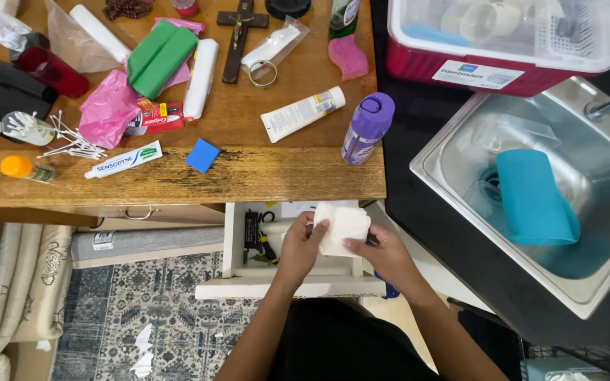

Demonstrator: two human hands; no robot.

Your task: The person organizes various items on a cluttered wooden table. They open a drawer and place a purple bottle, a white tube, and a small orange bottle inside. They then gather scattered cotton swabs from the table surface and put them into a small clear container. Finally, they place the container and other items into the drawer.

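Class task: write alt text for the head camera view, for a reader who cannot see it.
Both hands, left hand and right hand, hold a white folded cloth over an open white drawer. Above lies a cluttered wooden table; at right, a turquoise plastic container lies in a steel sink.

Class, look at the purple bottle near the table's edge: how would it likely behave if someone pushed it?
The purple bottle is tall and narrow, standing upright, so a push high up would probably tip it. Its rounded body suggests it could then roll, perhaps off the table edge close by. It looks like plastic, so likely light and not fragile.
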